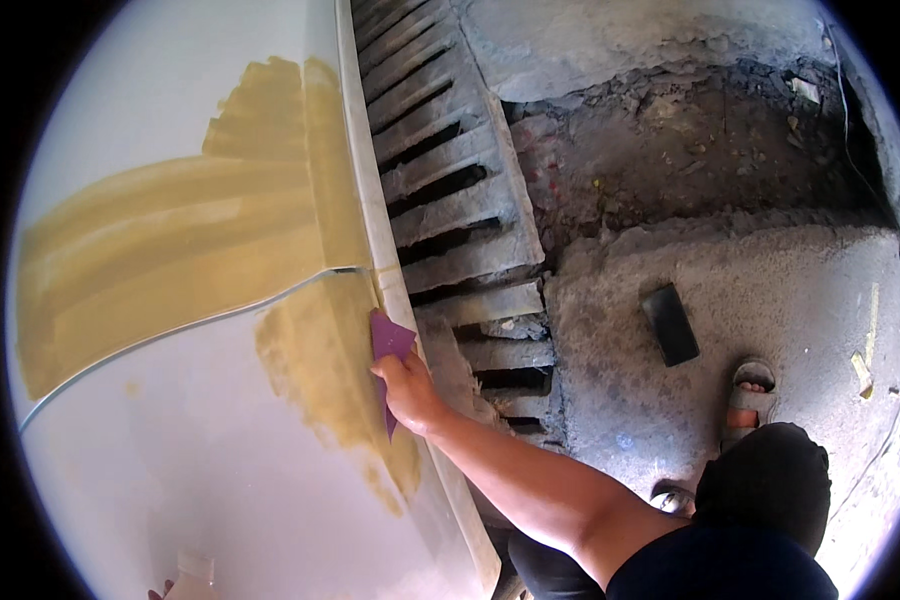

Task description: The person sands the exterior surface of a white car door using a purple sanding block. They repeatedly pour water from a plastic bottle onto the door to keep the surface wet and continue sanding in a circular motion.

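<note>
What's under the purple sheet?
Yellow coating on the white panel shows beside the sheet; whatever lies directly beneath is covered by it and the right hand.

Worn items, person's own body. Upper body: dark navy, near-black cloth sleeve [725, 567], short, plain, ending above the elbow. Right forearm and right hand [410, 390] bare. Legs: plain black cloth, rounded trouser knee [765, 480], just far of the sleeve; second stretch of dark cloth [555, 572] at the near edge, left of the sleeve. Feet: grey open-toed sandal [756, 401], broad strap across the foot, toes exposed. Second sandal [674, 499] to its left, partly hidden; strap detail unclear.
</note>
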The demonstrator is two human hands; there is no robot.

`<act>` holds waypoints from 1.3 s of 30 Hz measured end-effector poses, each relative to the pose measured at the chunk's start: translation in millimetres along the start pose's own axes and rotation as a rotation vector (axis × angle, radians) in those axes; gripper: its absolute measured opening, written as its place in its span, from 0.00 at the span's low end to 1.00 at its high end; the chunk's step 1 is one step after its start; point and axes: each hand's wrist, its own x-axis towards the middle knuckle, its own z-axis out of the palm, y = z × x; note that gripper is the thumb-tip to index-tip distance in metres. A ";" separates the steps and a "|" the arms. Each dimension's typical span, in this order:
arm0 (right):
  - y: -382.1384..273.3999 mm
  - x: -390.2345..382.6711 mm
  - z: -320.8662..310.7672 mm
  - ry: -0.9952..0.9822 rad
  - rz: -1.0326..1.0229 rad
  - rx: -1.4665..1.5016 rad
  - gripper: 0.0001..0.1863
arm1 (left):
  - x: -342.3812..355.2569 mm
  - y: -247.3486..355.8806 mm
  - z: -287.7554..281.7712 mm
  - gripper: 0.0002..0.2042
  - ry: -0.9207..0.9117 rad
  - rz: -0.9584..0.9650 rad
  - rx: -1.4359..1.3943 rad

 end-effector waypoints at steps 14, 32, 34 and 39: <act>-40.3 30.5 -0.7 -0.112 -0.088 -0.339 0.12 | -1.4 0.7 -0.6 0.26 -0.008 -0.006 0.003; -65.5 40.0 7.3 -0.247 -0.126 -0.471 0.26 | -2.5 -4.6 -3.8 0.27 -0.018 -0.037 0.006; -112.7 32.6 0.6 -0.442 0.020 -0.343 0.28 | -3.1 -8.0 -3.9 0.28 -0.006 -0.053 0.002; -47.6 31.7 25.8 -0.041 -0.264 -0.511 0.31 | -3.0 -2.9 -6.5 0.28 -0.025 -0.071 -0.010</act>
